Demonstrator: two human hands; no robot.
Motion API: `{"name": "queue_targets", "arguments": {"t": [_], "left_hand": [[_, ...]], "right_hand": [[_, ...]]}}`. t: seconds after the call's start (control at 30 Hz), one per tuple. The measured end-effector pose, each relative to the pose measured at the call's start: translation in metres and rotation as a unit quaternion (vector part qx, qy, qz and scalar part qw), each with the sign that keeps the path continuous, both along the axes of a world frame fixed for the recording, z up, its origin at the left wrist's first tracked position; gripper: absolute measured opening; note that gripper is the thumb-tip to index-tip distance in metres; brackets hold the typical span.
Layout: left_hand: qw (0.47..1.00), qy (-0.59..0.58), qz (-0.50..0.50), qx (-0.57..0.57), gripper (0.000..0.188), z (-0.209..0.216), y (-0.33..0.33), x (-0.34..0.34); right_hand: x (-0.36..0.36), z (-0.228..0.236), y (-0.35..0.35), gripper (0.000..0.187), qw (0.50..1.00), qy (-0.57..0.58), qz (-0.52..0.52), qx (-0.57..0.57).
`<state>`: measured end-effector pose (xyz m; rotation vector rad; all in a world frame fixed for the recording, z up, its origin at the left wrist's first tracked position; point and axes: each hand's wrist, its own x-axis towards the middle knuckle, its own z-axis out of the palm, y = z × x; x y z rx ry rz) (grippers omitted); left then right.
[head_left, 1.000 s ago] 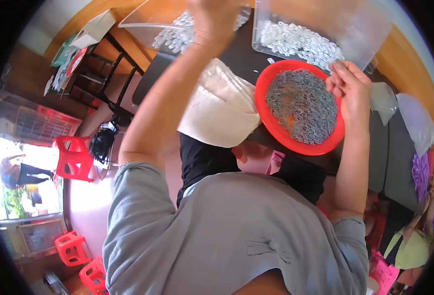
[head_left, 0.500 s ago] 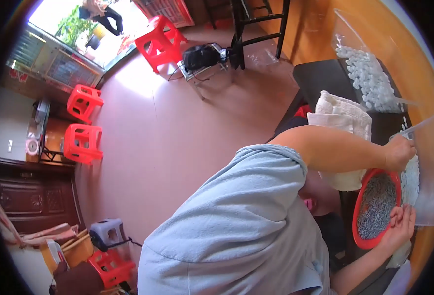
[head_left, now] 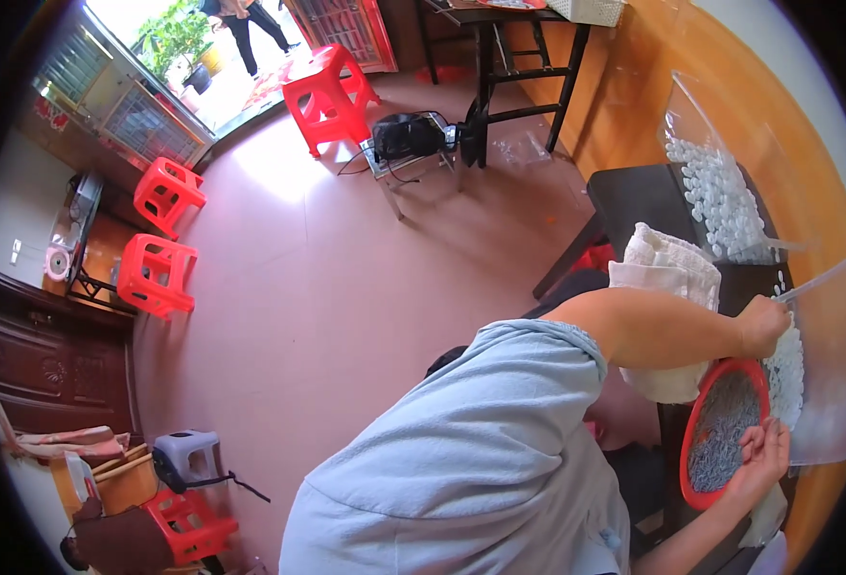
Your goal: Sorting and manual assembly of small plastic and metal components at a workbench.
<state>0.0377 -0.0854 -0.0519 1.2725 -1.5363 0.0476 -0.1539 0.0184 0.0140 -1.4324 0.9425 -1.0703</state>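
Observation:
My left hand (head_left: 764, 326) is closed at the edge of a pile of small white pieces (head_left: 785, 374); what its fingers hold is hidden. A clear plastic edge (head_left: 821, 279) runs from beside it toward the right. Below, my right hand (head_left: 764, 462) is palm up with curled fingers over the rim of a red oval basin (head_left: 688, 450). I cannot make out what it pinches. Many small grey metal screws or nails (head_left: 728, 433) fill the basin. More white pieces (head_left: 727, 206) spill from a clear plastic bag (head_left: 691, 120) farther along the dark table.
A folded white towel (head_left: 667, 273) lies by my left forearm. The dark table (head_left: 634, 196) stands against an orange wall. Red stools (head_left: 332, 101), a metal stool with a black bag (head_left: 409, 136) and a black-legged table (head_left: 528, 72) are across the floor. A person (head_left: 253, 29) stands outside the doorway.
The whole view has tilted, so the table and room sit lower in it. Both hands keep nearly the same places beside the basin. More of the person outside shows.

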Motion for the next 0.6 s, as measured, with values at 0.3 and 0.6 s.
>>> {"name": "queue_targets", "arguments": {"t": [0.3,0.6], "left_hand": [[0.999,0.029,0.007,0.014,0.012,-0.001,0.001,0.000],[0.999,0.035,0.008,-0.005,0.013,-0.004,0.002,-0.008]], "right_hand": [[-0.003,-0.015,-0.011,0.017,1.000,0.028,-0.009,0.000],[-0.017,-0.023,-0.024,0.017,0.994,0.043,-0.038,-0.091]]}}
